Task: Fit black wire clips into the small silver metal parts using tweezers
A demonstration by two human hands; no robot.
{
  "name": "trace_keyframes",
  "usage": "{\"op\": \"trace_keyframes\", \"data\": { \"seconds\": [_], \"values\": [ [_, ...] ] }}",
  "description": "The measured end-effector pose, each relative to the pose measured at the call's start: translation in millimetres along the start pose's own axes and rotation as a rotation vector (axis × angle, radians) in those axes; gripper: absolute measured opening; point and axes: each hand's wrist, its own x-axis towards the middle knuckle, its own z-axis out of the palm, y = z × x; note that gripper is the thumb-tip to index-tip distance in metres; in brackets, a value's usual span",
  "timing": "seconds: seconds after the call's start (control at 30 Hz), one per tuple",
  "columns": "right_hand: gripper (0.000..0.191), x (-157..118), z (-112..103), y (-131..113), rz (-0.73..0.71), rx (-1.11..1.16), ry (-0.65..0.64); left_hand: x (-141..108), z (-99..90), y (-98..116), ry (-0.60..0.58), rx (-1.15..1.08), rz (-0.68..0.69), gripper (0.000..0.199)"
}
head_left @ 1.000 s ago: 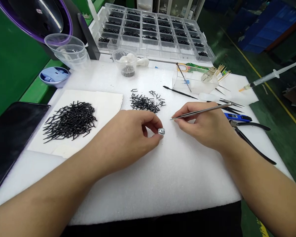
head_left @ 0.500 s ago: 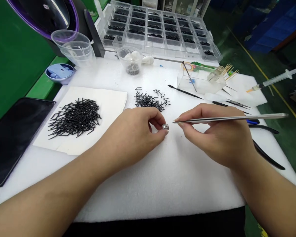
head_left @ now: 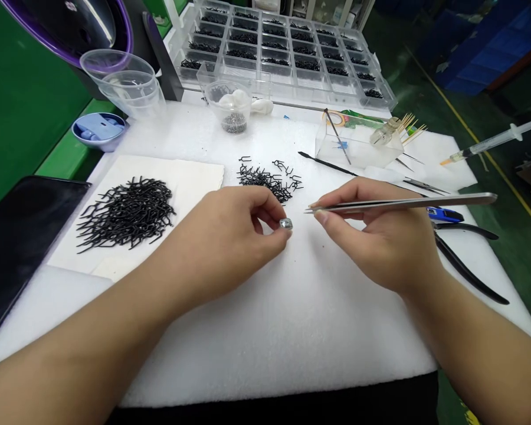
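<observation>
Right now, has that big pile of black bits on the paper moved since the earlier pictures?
No. The big black pile sits in the same spot on the white paper; only the view has shifted slightly.

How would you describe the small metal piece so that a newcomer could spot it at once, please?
Over the white foam sheet, look for the left hand. Pinched in its fingertips is the small metal piece: short, blocky and silvery, unlike the long, slim tweezers in the right hand.

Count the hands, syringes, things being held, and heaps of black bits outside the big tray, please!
Hands: 2, left hand and right hand
Held things: 2, silver piece and tweezers
Syringe: 1
Black heaps: 2, big heap and small heap
Total: 7
</observation>
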Motion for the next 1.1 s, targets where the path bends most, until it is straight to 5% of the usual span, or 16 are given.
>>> {"op": "trace_keyframes", "data": {
  "seconds": [0.23,0.57,0.77,1.1],
  "values": [
    [0.007,10.2,4.9,9.9,0.143,0.242,0.021,0.3,-17.3,-7.9,0.091,-0.082,-0.045,0.016],
    [0.010,17.0,21.5,15.9,0.072,0.115,-0.063,3.9,-26.5,-10.1,0.118,-0.124,-0.091,0.027],
    [0.009,23.9,27.7,21.1,0.095,0.078,-0.003,2.3,-35.3,-13.9,0.216,-0.145,-0.066,0.025],
    [0.013,26.7,27.7,17.6,0.095,0.113,-0.082,4.3,-31.1,-11.0,0.158,-0.232,-0.082,0.025]
  ]
}}
